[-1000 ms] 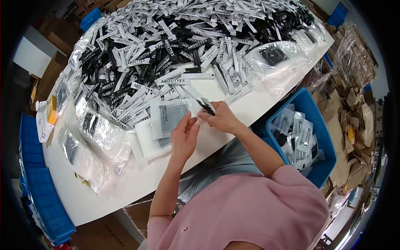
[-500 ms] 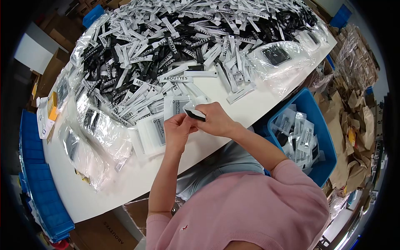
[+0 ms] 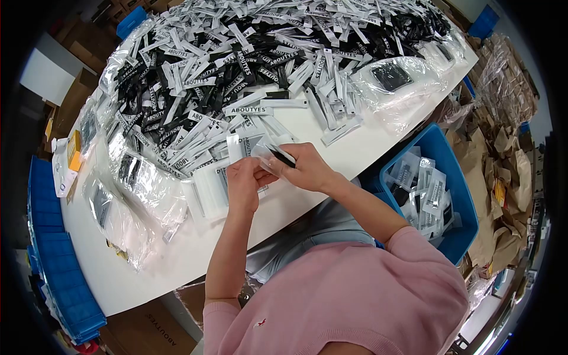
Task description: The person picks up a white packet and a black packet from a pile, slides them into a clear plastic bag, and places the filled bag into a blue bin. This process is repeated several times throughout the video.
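Head: hands (image 3: 242,184) (image 3: 309,168), bag (image 3: 262,155) above table (image 3: 195,248) edge

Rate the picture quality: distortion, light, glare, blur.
Head view: heavy fisheye bows the table edge, corners black; light even, shadows faint; glare on the clear bags; left hand on a pouch and right hand with a black strip sharp.
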`<action>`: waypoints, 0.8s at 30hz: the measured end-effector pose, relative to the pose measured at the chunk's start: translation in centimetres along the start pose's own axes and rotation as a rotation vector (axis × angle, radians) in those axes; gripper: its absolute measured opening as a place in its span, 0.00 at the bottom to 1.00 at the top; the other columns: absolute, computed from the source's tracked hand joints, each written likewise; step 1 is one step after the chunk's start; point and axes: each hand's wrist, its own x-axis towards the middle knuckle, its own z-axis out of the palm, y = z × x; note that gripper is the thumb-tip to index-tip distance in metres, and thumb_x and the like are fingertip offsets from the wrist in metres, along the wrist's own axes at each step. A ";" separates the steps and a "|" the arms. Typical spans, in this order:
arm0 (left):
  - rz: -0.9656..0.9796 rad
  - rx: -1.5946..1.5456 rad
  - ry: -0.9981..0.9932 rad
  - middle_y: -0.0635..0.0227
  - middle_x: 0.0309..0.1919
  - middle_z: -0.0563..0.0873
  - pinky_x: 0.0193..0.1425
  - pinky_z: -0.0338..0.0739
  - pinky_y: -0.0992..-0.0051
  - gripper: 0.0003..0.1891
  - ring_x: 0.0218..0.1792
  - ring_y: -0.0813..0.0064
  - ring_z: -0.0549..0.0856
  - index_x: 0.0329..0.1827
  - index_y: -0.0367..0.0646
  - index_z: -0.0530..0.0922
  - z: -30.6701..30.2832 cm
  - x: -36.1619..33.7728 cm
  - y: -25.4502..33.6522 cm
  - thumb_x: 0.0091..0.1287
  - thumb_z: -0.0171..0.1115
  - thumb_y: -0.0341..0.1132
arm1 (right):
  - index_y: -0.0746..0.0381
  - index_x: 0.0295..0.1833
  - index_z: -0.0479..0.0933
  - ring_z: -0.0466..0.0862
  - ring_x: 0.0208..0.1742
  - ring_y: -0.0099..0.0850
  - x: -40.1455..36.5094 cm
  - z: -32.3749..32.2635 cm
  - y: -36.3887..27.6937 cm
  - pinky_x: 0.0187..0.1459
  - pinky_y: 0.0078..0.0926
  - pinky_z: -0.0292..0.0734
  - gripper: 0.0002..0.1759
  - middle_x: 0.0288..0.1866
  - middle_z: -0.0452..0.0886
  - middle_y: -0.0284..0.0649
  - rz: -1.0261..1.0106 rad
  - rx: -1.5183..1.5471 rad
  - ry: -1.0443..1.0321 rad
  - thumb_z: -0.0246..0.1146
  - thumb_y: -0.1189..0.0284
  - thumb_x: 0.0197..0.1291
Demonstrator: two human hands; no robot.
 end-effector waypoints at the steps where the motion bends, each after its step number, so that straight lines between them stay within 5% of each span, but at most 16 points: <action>1: 0.000 0.001 -0.001 0.61 0.27 0.83 0.38 0.82 0.73 0.11 0.27 0.73 0.83 0.30 0.31 0.78 -0.1 0.1 -0.3 0.61 0.48 0.29 | 0.66 0.31 0.75 0.73 0.21 0.41 0.0 0.3 0.3 0.25 0.30 0.68 0.12 0.20 0.74 0.47 -0.039 -0.066 0.048 0.64 0.66 0.52; 8: 0.304 0.313 0.026 0.67 0.26 0.84 0.36 0.77 0.81 0.09 0.26 0.83 0.80 0.35 0.33 0.81 -1.0 0.5 -2.4 0.56 0.53 0.19 | 0.65 0.30 0.73 0.76 0.23 0.41 -0.2 0.9 0.7 0.26 0.31 0.71 0.09 0.24 0.76 0.46 -0.244 -0.317 0.134 0.63 0.71 0.51; 11: 0.322 0.308 0.037 0.70 0.27 0.84 0.34 0.75 0.83 0.08 0.26 0.85 0.79 0.37 0.33 0.81 -0.4 0.2 -2.0 0.55 0.57 0.19 | 0.65 0.30 0.73 0.75 0.22 0.39 -0.3 0.5 0.3 0.26 0.29 0.70 0.07 0.25 0.77 0.44 -0.255 -0.093 0.158 0.62 0.72 0.51; 15: 0.389 0.449 0.152 0.70 0.26 0.84 0.32 0.74 0.84 0.08 0.26 0.86 0.78 0.39 0.34 0.82 0.2 0.0 -1.9 0.56 0.60 0.22 | 0.66 0.30 0.72 0.68 0.20 0.36 0.0 1.7 1.4 0.26 0.26 0.69 0.09 0.22 0.74 0.43 0.059 0.080 0.238 0.62 0.72 0.52; 19: 0.563 0.578 0.167 0.69 0.25 0.84 0.31 0.72 0.84 0.07 0.25 0.87 0.77 0.37 0.34 0.82 -0.3 0.3 -2.5 0.55 0.61 0.22 | 0.64 0.33 0.72 0.76 0.24 0.40 0.4 1.2 1.5 0.26 0.32 0.70 0.12 0.24 0.74 0.45 -0.299 -0.295 0.214 0.66 0.72 0.45; 21: 0.370 0.604 0.024 0.68 0.24 0.84 0.30 0.72 0.84 0.07 0.25 0.87 0.76 0.35 0.35 0.81 -0.5 0.3 -1.8 0.52 0.64 0.23 | 0.63 0.34 0.71 0.77 0.26 0.40 0.4 0.4 0.9 0.26 0.34 0.72 0.12 0.25 0.74 0.42 -0.327 -0.368 0.138 0.64 0.72 0.45; 24: 0.488 0.787 -0.038 0.69 0.25 0.84 0.29 0.71 0.83 0.06 0.25 0.88 0.76 0.33 0.36 0.81 -1.0 0.1 -1.2 0.51 0.64 0.24 | 0.61 0.36 0.70 0.78 0.28 0.40 0.4 -0.4 -0.9 0.26 0.34 0.72 0.15 0.28 0.75 0.39 -0.410 -0.451 0.016 0.64 0.73 0.40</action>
